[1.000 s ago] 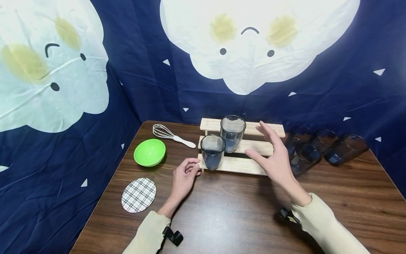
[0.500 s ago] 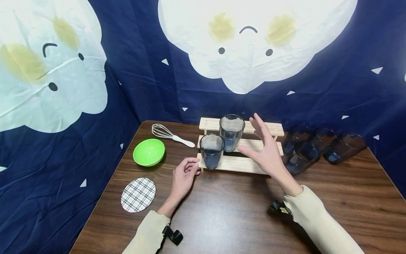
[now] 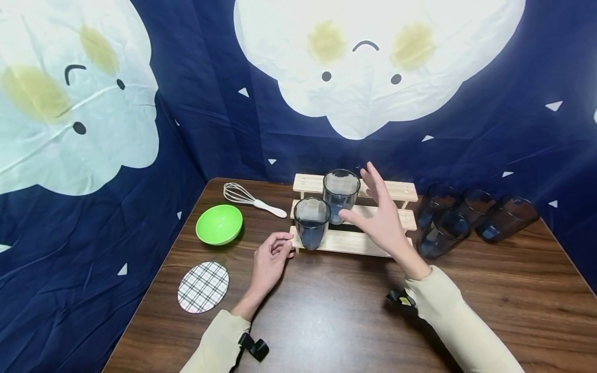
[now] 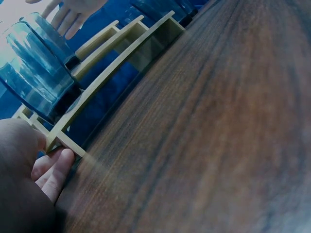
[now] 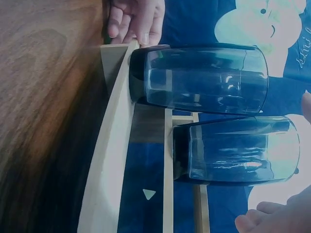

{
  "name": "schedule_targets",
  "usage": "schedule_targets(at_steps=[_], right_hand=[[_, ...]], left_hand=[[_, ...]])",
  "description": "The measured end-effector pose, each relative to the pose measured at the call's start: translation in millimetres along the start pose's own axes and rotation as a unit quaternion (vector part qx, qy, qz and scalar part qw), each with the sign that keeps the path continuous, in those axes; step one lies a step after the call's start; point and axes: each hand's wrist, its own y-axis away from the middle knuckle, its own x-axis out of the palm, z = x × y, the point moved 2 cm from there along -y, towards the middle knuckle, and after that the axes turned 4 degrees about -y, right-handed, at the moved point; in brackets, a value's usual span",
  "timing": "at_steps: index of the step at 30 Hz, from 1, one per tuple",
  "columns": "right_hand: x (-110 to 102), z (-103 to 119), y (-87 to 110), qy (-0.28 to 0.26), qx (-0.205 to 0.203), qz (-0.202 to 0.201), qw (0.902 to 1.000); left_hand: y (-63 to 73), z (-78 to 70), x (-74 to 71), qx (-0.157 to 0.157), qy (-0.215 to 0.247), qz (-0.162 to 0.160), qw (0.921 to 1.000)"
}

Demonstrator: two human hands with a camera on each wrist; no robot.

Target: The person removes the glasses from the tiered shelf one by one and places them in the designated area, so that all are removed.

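Observation:
A three-tier wooden rack (image 3: 356,242) stands at the back of the table. My left hand (image 3: 271,261) holds the left end of its lowest tier, thumb and fingers around the wood in the left wrist view. One dark tinted glass (image 3: 311,228) stands upright on the lowest tier, near that hand. Behind it, another tinted glass (image 3: 339,192) is upright on the middle tier. My right hand (image 3: 382,215) is just right of this rear glass, thumb and fingers spread apart around nothing. In the right wrist view, a gap shows between the rear glass (image 5: 238,150) and the fingers.
Several more tinted glasses (image 3: 443,235) stand close together right of the rack. On the left lie a white whisk (image 3: 270,208), a green bowl (image 3: 219,224) and a round checked coaster (image 3: 203,286). A dark blue patterned cloth (image 3: 210,124) hangs behind the table.
My right hand has moved left across the rack, towards the glass on the middle tier, staying spread. The left hand and both glasses on the rack have kept their places.

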Motion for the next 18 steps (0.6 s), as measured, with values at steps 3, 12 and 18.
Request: schedule_targets(at_steps=[3, 12, 18], right_hand=[[3, 1, -4.5, 0.000, -0.001, 0.004, 1.0000], [8, -4, -15.8, -0.024, 0.031, 0.028, 0.9989], [11, -4, -20.2, -0.027, 0.035, 0.043, 0.9981]], left_hand=[[-0.3, -0.4, -0.5, 0.000, -0.001, -0.001, 1.0000], [-0.8, 0.1, -0.2, -0.002, -0.001, 0.004, 1.0000], [-0.7, 0.0, 0.2, -0.003, -0.002, 0.003, 1.0000]])
